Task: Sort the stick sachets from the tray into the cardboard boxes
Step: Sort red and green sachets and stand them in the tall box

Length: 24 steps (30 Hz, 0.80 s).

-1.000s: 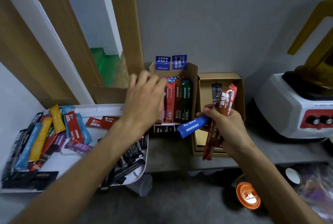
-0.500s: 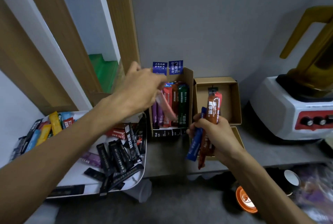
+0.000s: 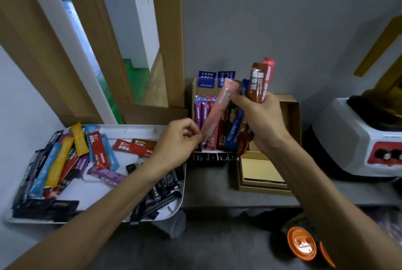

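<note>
Head view: the left hand [image 3: 180, 139], which half a second ago reached into the left box [image 3: 194, 89], now pinches the lower end of a pink sachet [image 3: 218, 108] pulled up out of it. The right hand [image 3: 258, 117] has risen and grips a brown, red and blue bundle [image 3: 258, 82]. Probably a misfiled stick being moved. Many sachets remain on the tray [image 3: 139, 128].

My single head camera looks forward and down, close over the shelf: tray [image 3: 121, 129] at 9 o'clock, cardboard boxes [image 3: 293, 117] at 12 o'clock.
</note>
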{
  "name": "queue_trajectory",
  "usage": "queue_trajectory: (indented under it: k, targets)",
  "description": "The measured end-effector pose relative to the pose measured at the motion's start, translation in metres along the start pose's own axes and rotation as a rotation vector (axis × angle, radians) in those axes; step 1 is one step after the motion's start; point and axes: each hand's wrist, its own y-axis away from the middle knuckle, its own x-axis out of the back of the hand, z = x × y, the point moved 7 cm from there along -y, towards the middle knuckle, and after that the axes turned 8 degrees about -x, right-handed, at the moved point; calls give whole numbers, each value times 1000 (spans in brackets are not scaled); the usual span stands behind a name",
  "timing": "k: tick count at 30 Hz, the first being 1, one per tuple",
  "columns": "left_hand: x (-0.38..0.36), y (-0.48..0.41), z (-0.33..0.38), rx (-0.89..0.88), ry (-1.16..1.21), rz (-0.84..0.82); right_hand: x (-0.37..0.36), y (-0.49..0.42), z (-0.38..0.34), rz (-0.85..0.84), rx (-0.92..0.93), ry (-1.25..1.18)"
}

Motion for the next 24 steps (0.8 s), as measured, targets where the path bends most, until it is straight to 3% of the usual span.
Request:
queue_trajectory:
  k: [4,8,20,24]
  targets:
    - [-1,1,-20,43,-250,27,-19,-12,9,95,67,282]
    - [2,-6,-27,39,-305,106,-42,-25,33,94,79,394]
    - [-18,-20,-34,42,-462,230,-47,-39,47,61,12,377]
    - [-18,-18,-34,58,-407,213,-29,-28,42,-7,-75,173]
